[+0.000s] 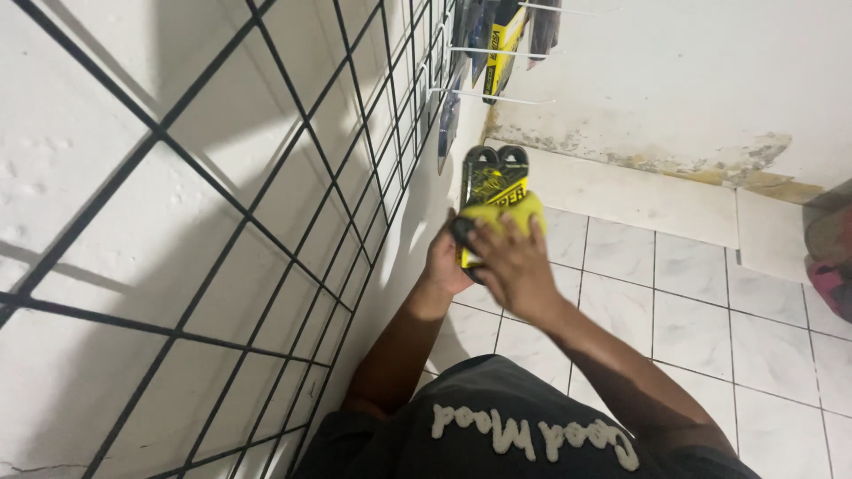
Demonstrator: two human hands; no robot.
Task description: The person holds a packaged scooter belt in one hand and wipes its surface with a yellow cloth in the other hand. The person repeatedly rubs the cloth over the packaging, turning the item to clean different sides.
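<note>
Two large surfaces fill the view: a white wall (pixel 106 177) on the left, overlaid by a black wire grid panel (pixel 293 204), and a floor of pale tiles (pixel 710 302) on the right, bounded by a stained far wall (pixel 692 80). Several dark and yellow packages (pixel 497 35) are hung on white hooks (pixel 497 96) near the top of the grid, and a pink and grey bundle (pixel 834 266) is seen at the right edge. Lower down, the black shirt (pixel 497 426) of the person is visible. A flat black and yellow package (pixel 493 191) is held upright in front of the grid, just beside the wall and below the hung packages. It is gripped from behind and below by the left hand (pixel 444 262), whose fingers are closed around its lower part. A yellow cloth (pixel 506 215) is pressed against the front of the package by the right hand (pixel 513 266), with the fingers spread over it; the hands are close together, with the package between them. A slip is judged possible, since the package is clamped at its lower end only and pressure from the cloth could tip it out of the left hand onto the tiles. The hung packages could also be knocked from the hooks if the held one is lifted carelessly.
</note>
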